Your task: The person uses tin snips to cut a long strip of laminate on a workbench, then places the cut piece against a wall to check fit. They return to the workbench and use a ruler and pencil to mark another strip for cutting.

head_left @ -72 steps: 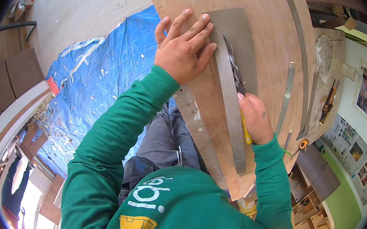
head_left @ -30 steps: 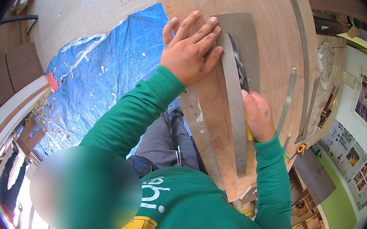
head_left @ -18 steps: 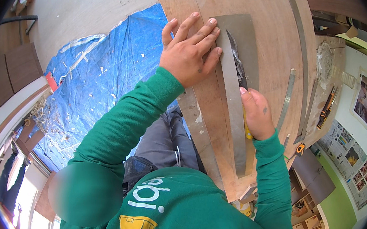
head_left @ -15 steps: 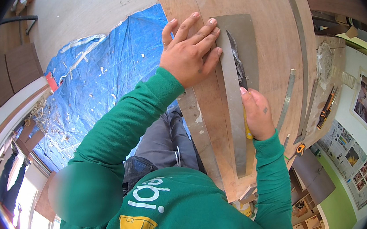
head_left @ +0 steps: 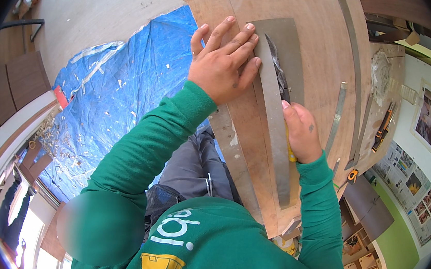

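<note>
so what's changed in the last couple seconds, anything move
Very little. The right hand with the yellow-handled knife has slid slightly along the metal straightedge, toward the person. The left hand stays spread flat, pressing the straightedge onto the wooden board. Board, straightedge and the blue tarp on the floor lie as before.

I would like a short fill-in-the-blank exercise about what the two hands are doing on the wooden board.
1. The left hand lies flat, its fingers partly on a grey metal ____.
2. The right hand holds a knife with a ____ handle.
3. The blade runs along the edge of the straightedge on the wooden board.
4. The floor is covered by a ____ sheet.

Missing words: straightedge; yellow; blue
</note>
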